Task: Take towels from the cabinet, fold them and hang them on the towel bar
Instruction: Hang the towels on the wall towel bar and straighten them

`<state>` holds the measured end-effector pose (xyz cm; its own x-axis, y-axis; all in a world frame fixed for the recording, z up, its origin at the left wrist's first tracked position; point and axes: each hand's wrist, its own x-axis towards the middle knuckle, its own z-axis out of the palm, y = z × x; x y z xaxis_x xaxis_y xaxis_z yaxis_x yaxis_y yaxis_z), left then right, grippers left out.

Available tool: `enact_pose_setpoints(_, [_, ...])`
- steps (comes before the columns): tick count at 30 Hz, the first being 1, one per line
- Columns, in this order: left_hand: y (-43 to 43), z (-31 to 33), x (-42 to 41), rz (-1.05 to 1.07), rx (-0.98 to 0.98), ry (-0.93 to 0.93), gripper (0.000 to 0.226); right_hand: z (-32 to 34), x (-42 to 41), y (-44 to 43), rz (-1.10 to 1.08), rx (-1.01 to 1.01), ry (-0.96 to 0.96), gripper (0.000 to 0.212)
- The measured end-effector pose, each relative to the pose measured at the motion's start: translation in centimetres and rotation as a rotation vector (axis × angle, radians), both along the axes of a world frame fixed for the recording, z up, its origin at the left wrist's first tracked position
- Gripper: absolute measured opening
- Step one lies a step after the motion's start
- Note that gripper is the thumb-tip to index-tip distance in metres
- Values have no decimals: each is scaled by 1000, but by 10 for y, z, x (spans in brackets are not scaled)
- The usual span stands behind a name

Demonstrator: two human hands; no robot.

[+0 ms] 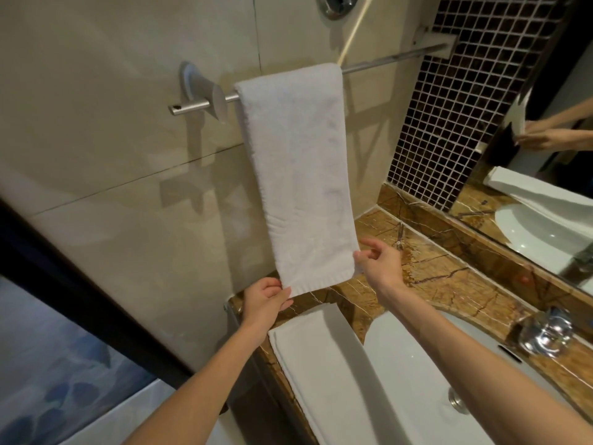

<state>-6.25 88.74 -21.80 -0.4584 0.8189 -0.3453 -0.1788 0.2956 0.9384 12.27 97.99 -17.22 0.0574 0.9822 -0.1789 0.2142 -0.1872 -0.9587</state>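
Note:
A white folded towel [298,168] hangs over the metal towel bar [391,61] on the beige tiled wall, covering the bar's left half. My left hand [264,300] pinches the towel's lower left corner. My right hand [380,261] pinches the lower right corner, with its other fingers loosely curled. Both hands hold the hem just above the counter.
Below lies a brown marble counter [449,271] with a white sink [414,374] and a chrome tap [545,332]. A white folded cloth [324,364] lies along the sink's left rim. A mirror [552,155] and dark mosaic tiles [459,101] stand at the right.

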Motion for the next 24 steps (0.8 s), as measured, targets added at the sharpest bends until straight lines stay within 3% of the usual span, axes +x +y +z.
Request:
enact_pose_setpoints(2, [5,4,-2,-30,-25,16,20,2,-4,1,13,3,-51,15])
enact_pose_setpoints(7, [28,33,-9,-32,86,102,23,-1,-12,6,76,-60,-76,12])
enact_pose_setpoints(14, [54,85,-22,38,295,162,4,2,-17,20,112,-119,-73,10])
enact_pose_setpoints(18, [59,101,-20,24,331,198,31,16,-21,32,172,-121,26,24])
enact_pose_setpoints(24, [65,116,-16,6,358,187,32,45,-34,41,295,-83,-53,27])
